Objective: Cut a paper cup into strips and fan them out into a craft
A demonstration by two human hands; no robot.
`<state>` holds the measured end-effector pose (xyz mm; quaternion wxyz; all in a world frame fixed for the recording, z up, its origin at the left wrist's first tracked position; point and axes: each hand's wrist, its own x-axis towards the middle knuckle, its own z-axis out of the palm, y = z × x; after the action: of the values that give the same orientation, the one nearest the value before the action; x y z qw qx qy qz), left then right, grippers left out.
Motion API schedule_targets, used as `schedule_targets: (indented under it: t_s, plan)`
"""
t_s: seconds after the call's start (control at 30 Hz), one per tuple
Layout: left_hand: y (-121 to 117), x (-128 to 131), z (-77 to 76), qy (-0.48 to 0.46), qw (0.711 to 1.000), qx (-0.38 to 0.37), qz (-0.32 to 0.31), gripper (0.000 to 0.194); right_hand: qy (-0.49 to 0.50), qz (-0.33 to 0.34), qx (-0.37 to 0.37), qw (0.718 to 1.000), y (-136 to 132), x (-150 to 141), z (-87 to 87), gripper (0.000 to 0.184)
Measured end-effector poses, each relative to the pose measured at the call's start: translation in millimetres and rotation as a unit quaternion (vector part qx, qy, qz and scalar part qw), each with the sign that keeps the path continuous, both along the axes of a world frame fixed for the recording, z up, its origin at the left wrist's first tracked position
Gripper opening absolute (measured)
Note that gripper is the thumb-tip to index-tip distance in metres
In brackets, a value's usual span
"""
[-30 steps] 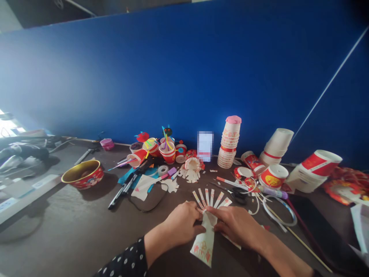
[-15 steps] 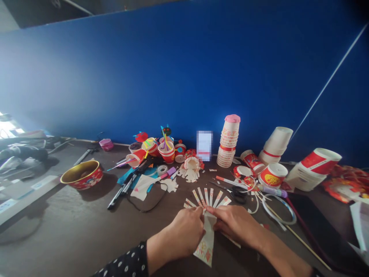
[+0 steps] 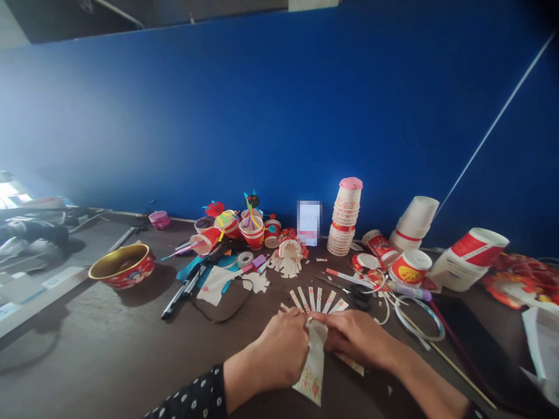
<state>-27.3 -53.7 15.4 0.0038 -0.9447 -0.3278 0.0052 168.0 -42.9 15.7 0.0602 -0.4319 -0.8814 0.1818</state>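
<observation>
A flattened white paper cup piece (image 3: 312, 366) with red print lies on the dark table, its far end cut into several strips that fan out. My left hand (image 3: 279, 349) is closed over its left side, fingers pinching near the base of the strips. On the right side my right hand (image 3: 356, 338) presses down on the paper, with a finger reaching to where the strips begin. Black scissors (image 3: 356, 295) lie just beyond my right hand.
A stack of paper cups (image 3: 345, 218) stands by the blue wall (image 3: 279, 116). Red and white cups (image 3: 410, 267), decorated cups (image 3: 253, 230), pens (image 3: 183, 288), a tape roll (image 3: 246, 258) and paper scraps are scattered behind. A gold bowl (image 3: 122, 266) sits at the left.
My left hand has shifted a little to the right over the paper, covering more of it. The right hand stays pressed on the paper.
</observation>
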Motion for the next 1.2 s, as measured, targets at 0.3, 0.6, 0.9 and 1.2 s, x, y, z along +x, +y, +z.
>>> schedule_targets:
  t_s: [0.3, 0.6, 0.9, 1.2]
  plan:
    - [10, -4, -5.4, -0.144, 0.98, -0.085, 0.104, 0.014, 0.071, -0.052, -0.066, 0.994, 8, 7, -6.9, 0.043]
    - [13, -3, -6.0, -0.214, 0.952, -0.149, 0.161, 0.026, 0.084, -0.085, -0.037, 0.992, 2, 4, -1.6, 0.02]
    - [24, -1, -12.5, -0.218, 0.937, -0.179, 0.207, 0.029, 0.047, -0.113, -0.024, 0.992, 6, 0, -9.6, 0.023]
    - [36, 0, -15.4, -0.209, 0.924, -0.235, 0.217, 0.031, 0.04, -0.121, -0.028, 0.991, 10, -1, -10.6, 0.026]
